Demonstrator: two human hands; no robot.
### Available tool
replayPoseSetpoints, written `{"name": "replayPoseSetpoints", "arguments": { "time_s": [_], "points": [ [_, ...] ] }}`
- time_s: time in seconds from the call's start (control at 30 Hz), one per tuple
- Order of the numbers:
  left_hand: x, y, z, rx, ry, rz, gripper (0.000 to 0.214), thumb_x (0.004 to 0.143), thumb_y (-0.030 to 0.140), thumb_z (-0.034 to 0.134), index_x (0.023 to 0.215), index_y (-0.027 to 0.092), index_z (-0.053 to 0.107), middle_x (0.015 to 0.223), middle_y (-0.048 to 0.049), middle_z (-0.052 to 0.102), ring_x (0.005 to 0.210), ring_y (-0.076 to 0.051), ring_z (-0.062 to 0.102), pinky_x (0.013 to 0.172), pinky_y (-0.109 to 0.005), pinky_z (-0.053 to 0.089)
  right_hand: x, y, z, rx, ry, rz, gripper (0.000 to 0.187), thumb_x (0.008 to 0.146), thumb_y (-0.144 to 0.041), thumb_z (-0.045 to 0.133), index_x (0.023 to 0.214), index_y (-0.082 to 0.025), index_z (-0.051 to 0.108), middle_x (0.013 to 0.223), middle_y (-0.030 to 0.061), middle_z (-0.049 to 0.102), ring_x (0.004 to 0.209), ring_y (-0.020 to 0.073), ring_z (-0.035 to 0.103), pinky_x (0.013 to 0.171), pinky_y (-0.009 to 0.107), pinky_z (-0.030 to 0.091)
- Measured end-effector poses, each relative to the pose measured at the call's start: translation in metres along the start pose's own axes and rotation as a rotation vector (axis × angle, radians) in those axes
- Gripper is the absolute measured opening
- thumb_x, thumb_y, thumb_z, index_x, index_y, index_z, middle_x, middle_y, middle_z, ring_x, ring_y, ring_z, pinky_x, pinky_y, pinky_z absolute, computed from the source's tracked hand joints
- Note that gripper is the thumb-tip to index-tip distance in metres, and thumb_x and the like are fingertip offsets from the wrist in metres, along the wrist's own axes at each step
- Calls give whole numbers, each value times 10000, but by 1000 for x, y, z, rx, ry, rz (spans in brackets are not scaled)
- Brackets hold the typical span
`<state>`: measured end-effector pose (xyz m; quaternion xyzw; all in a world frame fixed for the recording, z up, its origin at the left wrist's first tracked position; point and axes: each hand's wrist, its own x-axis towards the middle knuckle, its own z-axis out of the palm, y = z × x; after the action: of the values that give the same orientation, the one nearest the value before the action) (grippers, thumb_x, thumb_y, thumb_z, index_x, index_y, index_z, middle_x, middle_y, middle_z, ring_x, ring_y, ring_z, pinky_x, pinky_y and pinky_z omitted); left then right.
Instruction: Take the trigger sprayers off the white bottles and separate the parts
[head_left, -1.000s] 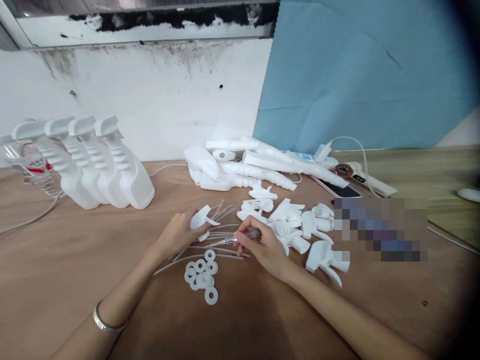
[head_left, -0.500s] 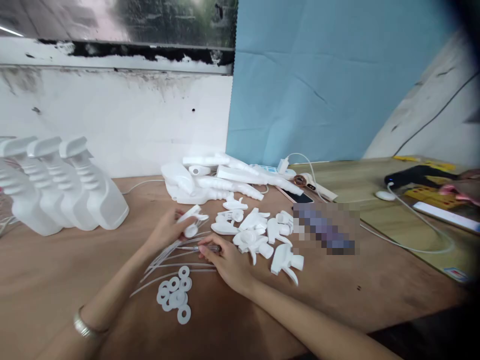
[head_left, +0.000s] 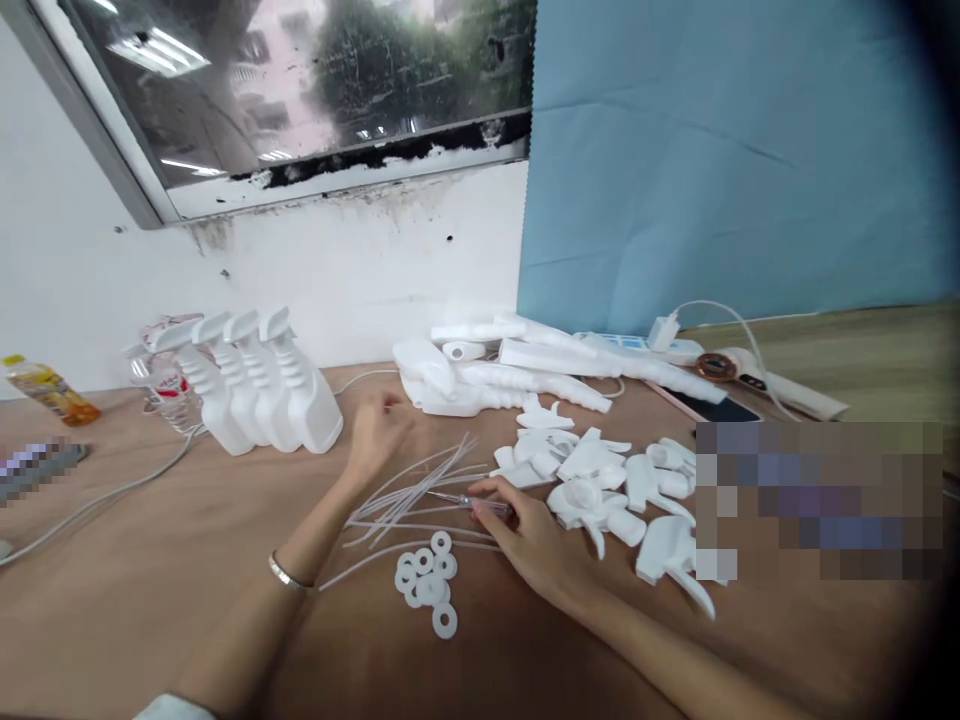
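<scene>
My right hand [head_left: 525, 535] is closed round the handle of a small screwdriver [head_left: 454, 498], whose metal shaft points left over the tubes. My left hand [head_left: 375, 435] is above the table between the standing bottles and the lying ones; motion smears its fingers, and no sprayer head shows in it. Thin clear plastic tubes [head_left: 405, 500] lie loosely crossed between my hands. Just below them is a small heap of white ring washers [head_left: 431, 590]. White trigger sprayer heads [head_left: 592, 455] are piled beside my right hand.
Several white spray bottles [head_left: 311, 410] stand at left; others [head_left: 442, 395] lie by the wall. Farther left are a clear bottle [head_left: 176, 395] and a yellow-capped drink bottle [head_left: 56, 390]. A phone [head_left: 739, 408], a charger [head_left: 664, 332] and cables lie at right.
The view has swung left. My left hand no longer shows the white sprayer head it held and has moved away from the tubes. My right hand keeps the screwdriver in about the same place.
</scene>
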<state>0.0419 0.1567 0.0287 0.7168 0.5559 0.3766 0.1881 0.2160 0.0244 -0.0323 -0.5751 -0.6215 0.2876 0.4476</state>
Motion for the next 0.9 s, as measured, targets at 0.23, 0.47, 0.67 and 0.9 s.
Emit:
{"name": "replayPoseSetpoints", "arguments": {
  "time_s": [0.23, 0.47, 0.67, 0.9],
  "points": [
    [11, -80, -34, 276, 634, -255, 814, 563, 355, 707, 1185, 47, 282, 1236, -231, 316, 1201, -373, 252, 989, -507, 187, -6, 4, 7, -346, 35, -200, 143, 797, -223, 482, 929, -189, 525, 768, 33, 606, 724, 193, 573, 648, 322, 420],
    [18, -109, -28, 316, 586, -329, 605, 568, 482, 680, 1000, 119, 463, 991, -130, 525, 980, -326, 513, 837, -463, 403, -8, 1, 6, -359, 30, -296, 118, 806, -192, 467, 917, -187, 507, 762, 37, 599, 752, 196, 569, 663, 322, 433],
    [10, -108, -33, 313, 517, -239, 343, 644, 475, 603, 761, 164, 520, 893, -99, 539, 823, -277, 568, 781, -423, 443, -10, -2, 4, -202, -19, -332, 80, 816, -226, 477, 875, -192, 519, 721, 14, 604, 646, 144, 564, 607, 272, 432],
    [-22, -73, -34, 443, 482, 603, 355, 691, 344, 610, 989, 175, 515, 1099, -142, 533, 1064, -278, 511, 886, -397, 374, -4, -11, -5, 348, -108, -19, 295, 764, -366, 585, 990, -203, 489, 918, 38, 599, 736, 132, 565, 600, 242, 472]
  ]
}}
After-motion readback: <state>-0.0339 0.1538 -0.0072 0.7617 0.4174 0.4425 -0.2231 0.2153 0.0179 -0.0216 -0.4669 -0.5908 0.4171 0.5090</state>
